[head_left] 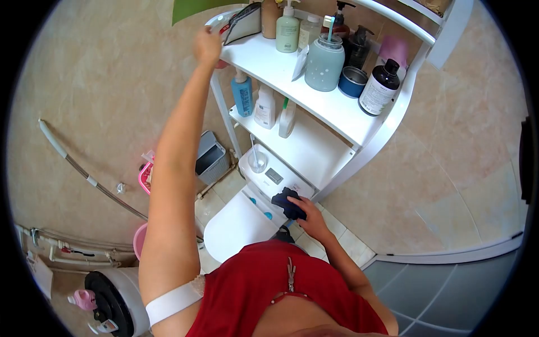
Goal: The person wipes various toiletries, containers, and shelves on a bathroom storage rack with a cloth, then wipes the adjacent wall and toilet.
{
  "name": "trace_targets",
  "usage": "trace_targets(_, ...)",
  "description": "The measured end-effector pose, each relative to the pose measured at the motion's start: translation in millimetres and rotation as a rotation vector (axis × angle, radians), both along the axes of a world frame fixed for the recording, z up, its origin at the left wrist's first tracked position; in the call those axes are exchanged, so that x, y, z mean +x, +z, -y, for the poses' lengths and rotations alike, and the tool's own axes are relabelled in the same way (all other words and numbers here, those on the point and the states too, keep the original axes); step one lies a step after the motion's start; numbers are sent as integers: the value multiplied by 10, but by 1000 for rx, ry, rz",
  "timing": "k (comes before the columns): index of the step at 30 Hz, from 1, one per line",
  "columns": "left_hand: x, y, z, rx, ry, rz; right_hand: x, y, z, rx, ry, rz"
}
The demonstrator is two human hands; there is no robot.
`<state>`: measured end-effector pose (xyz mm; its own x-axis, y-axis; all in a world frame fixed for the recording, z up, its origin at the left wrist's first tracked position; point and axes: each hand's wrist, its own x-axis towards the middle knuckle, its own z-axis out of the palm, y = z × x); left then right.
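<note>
Currently, the left hand [208,47] is at the pouch [245,26] on the left edge of the upper shelf [275,60] (grip or touch, one cannot tell), with room along the front. The right hand [310,217] grasps a dark cloth [287,205] by the toilet [236,226].

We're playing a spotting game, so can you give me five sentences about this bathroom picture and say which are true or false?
1. The right hand holds a dark cloth. True.
2. The toilet lid is down. True.
3. The left hand rests on the toilet lid. False: the left hand is up by the pouch at the upper shelf.
4. A toothbrush stands in the pale blue jar. True.
5. The blue bottle stands on the upper shelf. False: the blue bottle is on the lower shelf.
</note>
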<state>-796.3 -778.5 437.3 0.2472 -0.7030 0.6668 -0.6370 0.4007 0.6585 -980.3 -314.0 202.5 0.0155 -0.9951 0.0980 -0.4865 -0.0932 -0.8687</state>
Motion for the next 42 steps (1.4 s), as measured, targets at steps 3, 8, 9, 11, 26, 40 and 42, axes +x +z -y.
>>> trace_targets(3,245,-106,283,42,232,-243,-47,16,35,11,-13,27)
trace_targets(8,690,-786,936,363,80,-431,-50,174,318,-38,-90,23)
trace_targets(9,778,-910,985,460,3,-472,-18,207,409,-63,-118,8)
trace_targets(11,1054,-1366,1272,547,-224,-340,66,251,626,-120,-171,-23)
trace_targets(26,810,-1288,1225,489,-620,-194,20,-640,1499,-68,-300,-938)
trace_targets(40,1975,-2367,1425,264,-13,-300,-12,-753,1529,-106,-291,-1038)
trace_targets(42,2169,-2402,1053,245,-21,-381,-14,-737,1545,-84,-276,-1016)
